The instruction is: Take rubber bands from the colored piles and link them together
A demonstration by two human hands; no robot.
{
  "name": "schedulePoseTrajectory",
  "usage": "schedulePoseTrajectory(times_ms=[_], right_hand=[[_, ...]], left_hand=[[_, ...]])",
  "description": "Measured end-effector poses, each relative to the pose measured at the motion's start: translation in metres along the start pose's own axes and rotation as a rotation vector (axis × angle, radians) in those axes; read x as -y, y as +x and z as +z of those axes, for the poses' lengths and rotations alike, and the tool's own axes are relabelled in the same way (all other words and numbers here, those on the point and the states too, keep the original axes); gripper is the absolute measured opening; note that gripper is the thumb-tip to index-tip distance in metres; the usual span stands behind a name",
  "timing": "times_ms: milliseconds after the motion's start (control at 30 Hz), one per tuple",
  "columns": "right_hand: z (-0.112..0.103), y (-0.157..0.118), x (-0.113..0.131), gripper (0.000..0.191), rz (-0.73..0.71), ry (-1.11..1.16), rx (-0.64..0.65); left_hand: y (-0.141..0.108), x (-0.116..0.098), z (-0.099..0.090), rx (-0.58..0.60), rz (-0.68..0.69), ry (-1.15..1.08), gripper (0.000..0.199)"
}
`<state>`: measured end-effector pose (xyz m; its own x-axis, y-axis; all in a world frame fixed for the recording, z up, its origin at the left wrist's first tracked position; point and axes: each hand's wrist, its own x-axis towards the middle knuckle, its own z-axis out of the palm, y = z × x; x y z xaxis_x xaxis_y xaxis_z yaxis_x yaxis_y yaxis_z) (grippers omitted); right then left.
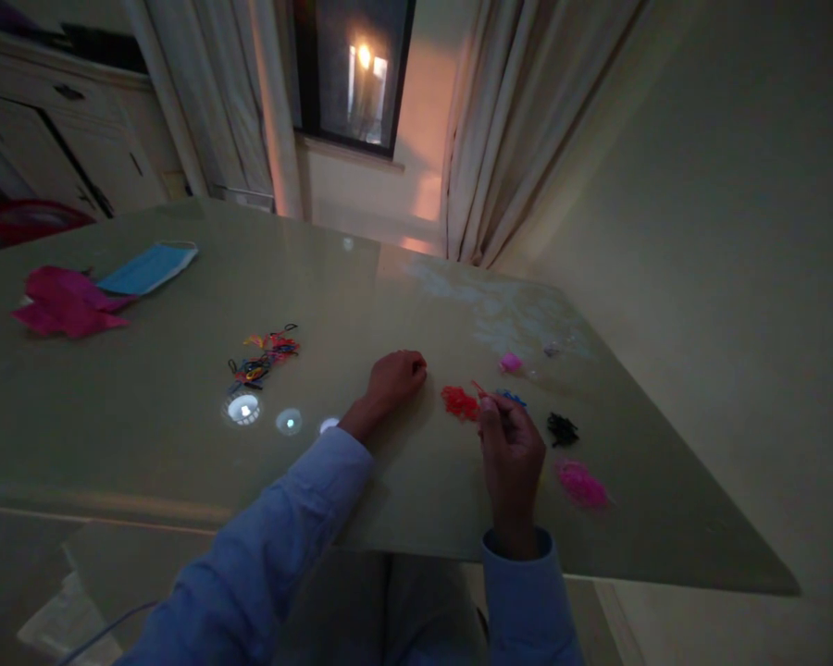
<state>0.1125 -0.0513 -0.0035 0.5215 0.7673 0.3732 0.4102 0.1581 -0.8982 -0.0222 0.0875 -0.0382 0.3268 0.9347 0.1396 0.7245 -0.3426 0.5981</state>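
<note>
My right hand (512, 446) pinches a small red band (478, 387) just above and right of a red pile of bands (459, 403). My left hand (398, 377) rests on the table left of that pile, its fingers curled closed; what they hold, if anything, is hidden. Behind my right hand a blue pile (511, 398) shows in part. Further right lie a black pile (562, 429) and a bright pink pile (581, 484). A mixed-colour heap of bands (264, 359) sits to the left of my left hand.
The glossy table (180, 425) carries a blue face mask (150, 268) and a crumpled pink cloth (69, 302) at the far left. A small pink item (510, 362) and a clear one (551, 350) lie beyond my right hand. Curtains and a window stand behind.
</note>
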Motion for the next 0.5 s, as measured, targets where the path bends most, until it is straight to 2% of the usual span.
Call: schedulePoseTrajectory(times_ms=[100,200,367,500], right_hand=[[-0.006,0.011,-0.006,0.031,-0.102,-0.201,0.055],[-0.005,0.020,-0.014,0.034,-0.141,-0.337,0.075],[-0.003,0.026,-0.020,0.036,-0.164,-0.536,0.112],[-0.002,0.028,-0.020,0.033,-0.129,-0.663,0.154]], left_hand=[[0.000,0.000,-0.001,0.005,-0.008,0.003,0.028],[0.000,-0.001,-0.002,0.013,-0.009,-0.001,0.028],[0.000,-0.001,-0.003,0.012,-0.004,0.010,0.027],[0.000,-0.002,-0.003,0.017,-0.006,0.020,0.027]])
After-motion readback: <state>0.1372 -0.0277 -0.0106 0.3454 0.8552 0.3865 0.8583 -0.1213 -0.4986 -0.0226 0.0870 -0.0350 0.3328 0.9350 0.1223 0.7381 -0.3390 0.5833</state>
